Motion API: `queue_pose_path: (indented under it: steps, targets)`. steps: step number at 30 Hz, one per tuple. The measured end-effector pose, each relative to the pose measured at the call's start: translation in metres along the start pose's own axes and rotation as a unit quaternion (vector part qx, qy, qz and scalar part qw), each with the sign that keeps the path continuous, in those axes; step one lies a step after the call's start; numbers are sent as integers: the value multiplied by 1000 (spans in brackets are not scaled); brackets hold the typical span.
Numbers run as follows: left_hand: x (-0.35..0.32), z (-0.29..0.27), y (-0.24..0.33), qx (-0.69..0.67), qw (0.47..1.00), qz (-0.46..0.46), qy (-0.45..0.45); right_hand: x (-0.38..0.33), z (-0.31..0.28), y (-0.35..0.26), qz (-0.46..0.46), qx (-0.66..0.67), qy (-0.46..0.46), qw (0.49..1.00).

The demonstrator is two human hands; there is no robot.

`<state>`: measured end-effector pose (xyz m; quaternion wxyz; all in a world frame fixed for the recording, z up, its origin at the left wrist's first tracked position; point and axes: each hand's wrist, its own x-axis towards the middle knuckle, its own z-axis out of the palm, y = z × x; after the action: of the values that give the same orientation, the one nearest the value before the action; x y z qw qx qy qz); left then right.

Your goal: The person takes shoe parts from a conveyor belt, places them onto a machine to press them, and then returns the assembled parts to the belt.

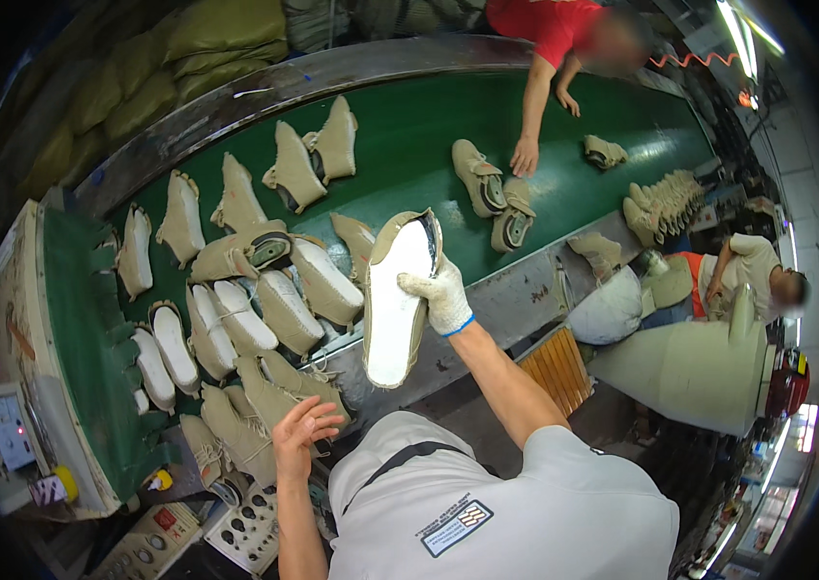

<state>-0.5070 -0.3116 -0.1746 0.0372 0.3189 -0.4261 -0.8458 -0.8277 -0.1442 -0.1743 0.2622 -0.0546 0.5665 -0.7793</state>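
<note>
My right hand (443, 298), in a white knit glove with a blue cuff, grips a beige shoe upper (388, 290) by its side. The shoe's flat white underside faces me, with my thumb lying over it. My left hand (308, 427) is bare and holds nothing, its fingers apart and partly bent. It hovers beside several beige shoes (260, 391) lying at the near edge of the green conveyor belt (400, 126). More beige shoes (284, 309) lie on the belt to the left, many with white undersides turned up.
Across the belt, a person in a red shirt (555, 29) reaches toward a pair of shoes (497, 198). Another person (748, 271) is at the right by a pale green machine (685, 367). A control panel (245, 532) with knobs sits at lower left. Stacked sacks (139, 97) line the far left.
</note>
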Motion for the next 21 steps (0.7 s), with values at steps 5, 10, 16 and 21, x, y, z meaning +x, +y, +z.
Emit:
queue_pose_path:
  steps: [5,10,16,21]
  targets:
    - [5,1,0,35,999,-5,-8,3,-46,16,-35,-131,43,990]
    - [4,-6,-9,63,998,-22,8,-5,-132,50,13,-267,104,958]
    - [-7,-10,-22,73,996,-53,24,-26,-199,118,176,-542,180,802]
    - [-22,-22,-36,78,992,-72,68,-10,-185,90,156,-586,176,775]
